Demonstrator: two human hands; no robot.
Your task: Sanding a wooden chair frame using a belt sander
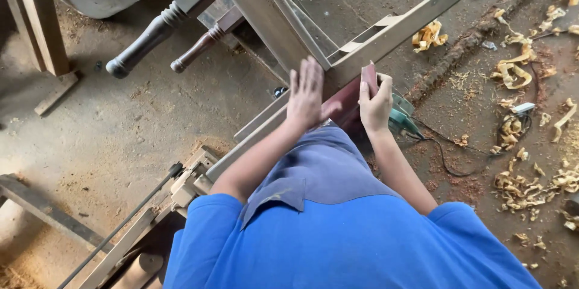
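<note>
Shirt: blue cloth [362, 247] is seen nearest the camera, filling the lower middle of the view, with a darker blue-grey cloth [319, 165] laid over the lap above it.
Sandpaper: a reddish-brown folded sheet [369, 78] is held upright against the pale wooden rail [392, 30], at the point where the rail meets the grey frame.
Right hand: the right hand [375, 103] is closed around the sheet, thumb on one side and fingers on the other.
Left hand: the left hand [306, 93] is laid flat on the wood, fingers spread apart, nothing gripped.
Wooden frame: grey boards [265, 12] are run diagonally from the top of the view down past the left hand; the pale rail is crossed over them towards the upper right.
Power tool: a green machine [401, 117] is partly hidden behind the right wrist, and its black cord [449, 156] is trailed across the floor to the right.
Turned legs: two dark lathe-turned legs [145, 39] are stuck out to the upper left, well apart from the hands.
Shavings: curled wood shavings [518, 186] are scattered over the dirt floor at the right.
Lower left: a dark rod [120, 226] and pale timber pieces [187, 183] are laid near the left elbow.
</note>
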